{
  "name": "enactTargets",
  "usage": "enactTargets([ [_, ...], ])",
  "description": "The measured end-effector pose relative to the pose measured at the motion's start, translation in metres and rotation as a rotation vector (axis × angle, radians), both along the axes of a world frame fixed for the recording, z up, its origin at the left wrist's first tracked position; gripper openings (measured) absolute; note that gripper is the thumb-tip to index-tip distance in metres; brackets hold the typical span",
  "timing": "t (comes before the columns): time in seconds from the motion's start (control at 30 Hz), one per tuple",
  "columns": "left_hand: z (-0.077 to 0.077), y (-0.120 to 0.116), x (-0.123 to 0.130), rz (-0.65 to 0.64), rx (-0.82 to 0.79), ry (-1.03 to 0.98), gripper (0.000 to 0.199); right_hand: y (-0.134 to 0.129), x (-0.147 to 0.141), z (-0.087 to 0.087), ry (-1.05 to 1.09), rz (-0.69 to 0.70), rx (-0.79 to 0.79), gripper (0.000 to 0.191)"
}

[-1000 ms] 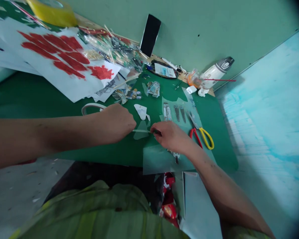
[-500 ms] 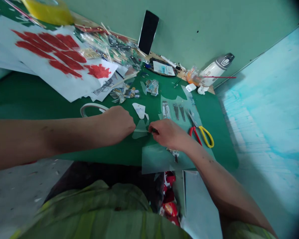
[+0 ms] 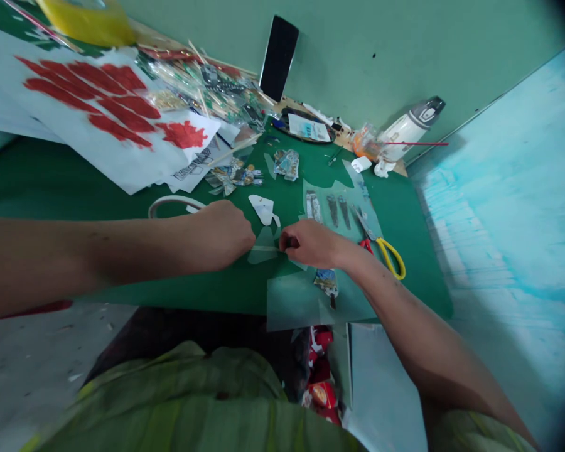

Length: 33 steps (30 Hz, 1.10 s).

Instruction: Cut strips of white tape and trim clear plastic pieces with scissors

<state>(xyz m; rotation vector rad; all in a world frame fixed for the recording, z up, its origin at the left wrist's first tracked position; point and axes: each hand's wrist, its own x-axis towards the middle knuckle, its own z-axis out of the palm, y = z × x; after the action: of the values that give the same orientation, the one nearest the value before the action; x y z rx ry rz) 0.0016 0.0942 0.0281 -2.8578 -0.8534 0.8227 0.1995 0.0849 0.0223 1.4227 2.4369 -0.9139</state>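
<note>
Between my hands a thin pale strip stretches over the green table. My left hand is closed at the strip's left end, fingertips turned away from view. My right hand pinches its right end, with something small and dark between the fingers. A clear film piece lies under the strip. Just beyond sits a white paper scrap. A white tape roll is partly hidden behind my left wrist. Near my right forearm, a clear sheet carries a small patterned piece.
Scissors with red and yellow handles lie right of my right hand, partly under the forearm. Painted paper, bagged sticks and yellow tape fill the back left. A phone leans on the wall; a white bottle lies back right.
My right hand and forearm have shifted slightly up and left, uncovering more of the patterned piece. The left forearm sits a little higher. Both hands stay on the strip.
</note>
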Motion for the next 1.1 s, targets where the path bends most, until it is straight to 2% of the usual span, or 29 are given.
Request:
enactTargets([
  [0.13, 0.003, 0.001, 0.003, 0.013, -0.018, 0.027, 0.022, 0.001, -0.003, 0.004, -0.001, -0.020, -0.016, 0.020],
  [0.37, 0.007, 0.001, 0.009, 0.013, -0.032, 0.054, 0.019, 0.009, -0.007, 0.008, -0.013, -0.028, -0.136, 0.012],
  [0.53, 0.005, 0.001, 0.007, 0.007, -0.036, 0.013, 0.019, 0.011, -0.007, 0.011, -0.033, -0.017, -0.179, 0.011],
  [0.8, 0.004, 0.000, 0.005, 0.017, -0.030, 0.026, 0.020, 0.015, -0.009, 0.017, -0.127, -0.092, -0.209, 0.007],
  [0.87, 0.005, 0.001, 0.005, 0.012, -0.033, 0.019, 0.021, 0.013, -0.007, 0.019, -0.175, -0.060, -0.149, 0.004],
  [1.03, 0.009, 0.001, 0.001, 0.011, -0.031, -0.018, 0.021, -0.001, -0.007, 0.025, -0.190, -0.088, 0.233, 0.010],
  [1.1, 0.009, 0.001, -0.001, 0.011, -0.026, -0.033, 0.020, -0.006, -0.012, 0.025, -0.181, -0.087, 0.255, 0.015],
])
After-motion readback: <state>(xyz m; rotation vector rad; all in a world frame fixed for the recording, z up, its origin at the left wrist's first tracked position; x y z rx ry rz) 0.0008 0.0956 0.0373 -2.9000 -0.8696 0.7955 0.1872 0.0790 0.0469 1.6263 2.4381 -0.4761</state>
